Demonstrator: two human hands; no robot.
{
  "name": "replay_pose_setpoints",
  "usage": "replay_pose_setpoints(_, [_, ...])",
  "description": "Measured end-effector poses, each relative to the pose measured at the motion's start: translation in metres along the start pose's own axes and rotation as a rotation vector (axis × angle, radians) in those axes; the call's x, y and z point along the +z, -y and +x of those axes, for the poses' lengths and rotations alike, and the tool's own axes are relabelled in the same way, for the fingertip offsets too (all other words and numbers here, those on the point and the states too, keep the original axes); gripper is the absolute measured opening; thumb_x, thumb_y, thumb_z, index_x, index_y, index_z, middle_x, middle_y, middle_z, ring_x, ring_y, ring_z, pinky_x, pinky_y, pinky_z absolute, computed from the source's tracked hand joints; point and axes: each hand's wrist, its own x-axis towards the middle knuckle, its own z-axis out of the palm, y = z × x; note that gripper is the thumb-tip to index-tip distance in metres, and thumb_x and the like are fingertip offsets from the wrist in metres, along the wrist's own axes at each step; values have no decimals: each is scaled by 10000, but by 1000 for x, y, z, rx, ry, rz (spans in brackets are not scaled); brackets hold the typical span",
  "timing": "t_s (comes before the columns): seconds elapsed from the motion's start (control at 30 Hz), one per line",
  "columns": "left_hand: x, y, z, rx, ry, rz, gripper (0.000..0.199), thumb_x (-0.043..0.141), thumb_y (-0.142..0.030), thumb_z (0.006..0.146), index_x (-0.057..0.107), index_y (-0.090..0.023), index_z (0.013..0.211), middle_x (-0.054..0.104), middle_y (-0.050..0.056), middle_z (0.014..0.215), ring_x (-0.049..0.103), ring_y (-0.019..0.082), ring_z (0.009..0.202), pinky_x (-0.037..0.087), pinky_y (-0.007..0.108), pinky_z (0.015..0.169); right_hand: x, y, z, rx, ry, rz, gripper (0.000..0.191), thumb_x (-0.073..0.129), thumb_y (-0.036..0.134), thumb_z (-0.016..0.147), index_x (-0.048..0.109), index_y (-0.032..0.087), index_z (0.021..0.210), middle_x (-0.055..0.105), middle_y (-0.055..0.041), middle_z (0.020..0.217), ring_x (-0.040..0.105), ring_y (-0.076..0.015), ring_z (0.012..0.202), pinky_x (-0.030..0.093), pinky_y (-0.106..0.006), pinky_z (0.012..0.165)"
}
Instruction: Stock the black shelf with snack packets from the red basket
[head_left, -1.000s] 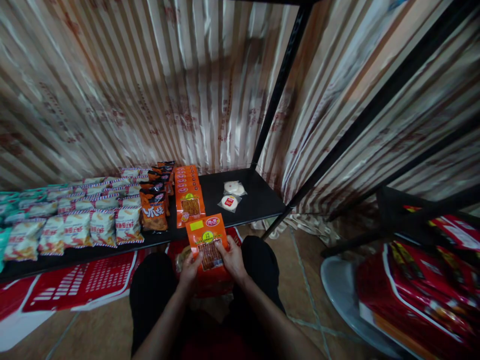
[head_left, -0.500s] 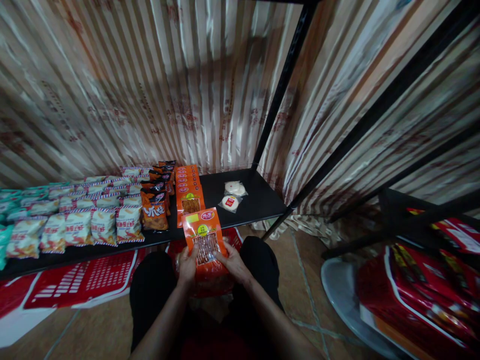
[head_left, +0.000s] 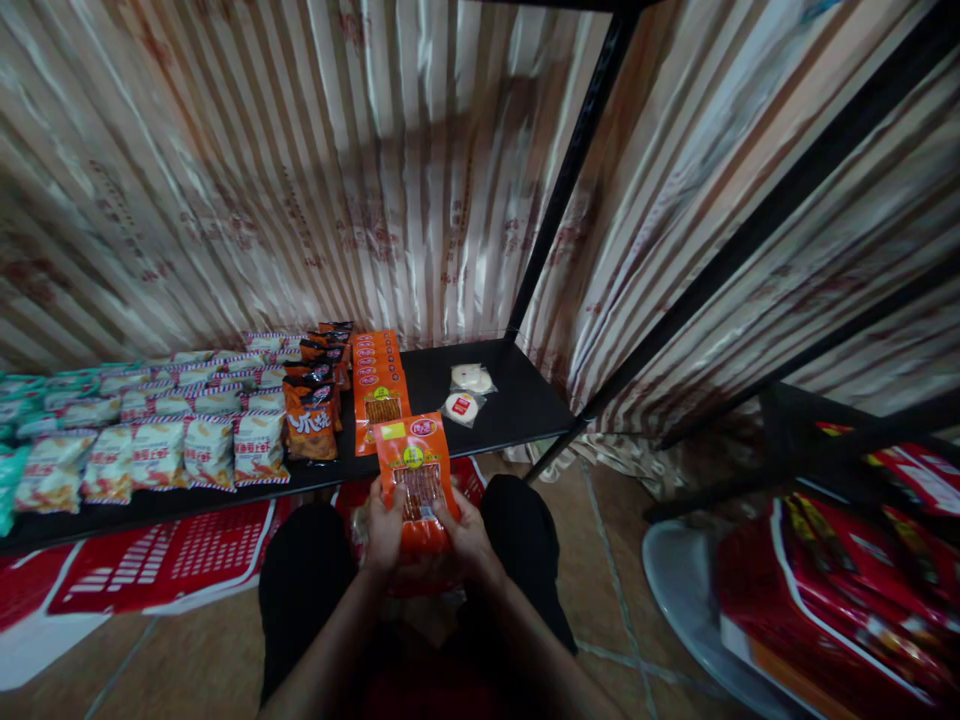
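Between my knees, an orange snack packet (head_left: pixel 420 465) with a see-through window is gripped from both sides. My left hand (head_left: pixel 384 520) is closed on its left edge, thumb on the front. On the right edge my right hand (head_left: pixel 466 528) is closed in the same way. Just beyond, a row of matching orange packets (head_left: pixel 382 405) overlaps on the black shelf (head_left: pixel 517 395). To their right lie two clear packs of round white crackers (head_left: pixel 463 405). Brown snack bags (head_left: pixel 310 422) stand left of the orange row.
White snack bags (head_left: pixel 210 450) and green bags (head_left: pixel 15 410) fill the shelf's left side. Red baskets (head_left: pixel 217 555) sit below it. A black post (head_left: pixel 562 190) rises at the shelf's corner. On the right, a red basket (head_left: pixel 750 560) of packets stands by a grey plastic rim (head_left: pixel 667 570).
Both hands have shifted the orange packet slightly to the right and turned it a little more upright. The goods on the shelf look the same.
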Motion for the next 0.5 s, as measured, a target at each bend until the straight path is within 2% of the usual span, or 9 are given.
replay_pose_setpoints(0.1, [6,-6,-3,80,-27,118,539,676,-298,702,486,-188,1194,661,72,955,639,196,848,492,292,772,3,7,-3,-8,-3,-15,518,635,492,715,595,199,1140,690,-53,967,637,-246,914,519,-399,804])
replay_pose_setpoints(0.2, [11,-8,-4,111,38,126,589,648,-325,731,406,-218,1258,644,72,981,636,189,848,492,286,758,4,16,-6,-49,-12,-72,494,626,463,738,595,190,1148,683,-58,1011,617,-248,978,495,-417,868])
replay_pose_setpoints(0.33, [17,-6,-5,163,120,72,442,609,-336,759,464,-235,1164,609,69,1043,610,181,910,477,293,812,5,23,-9,-110,-39,-168,452,591,433,776,598,195,1160,663,-65,1093,598,-248,1030,464,-436,925])
replay_pose_setpoints(0.5, [18,-7,-9,179,124,110,231,620,-287,740,603,-221,960,591,57,1038,544,196,1023,400,305,939,6,23,-12,-197,-99,-310,434,599,390,774,606,202,1165,629,-65,1174,564,-256,1097,409,-450,992])
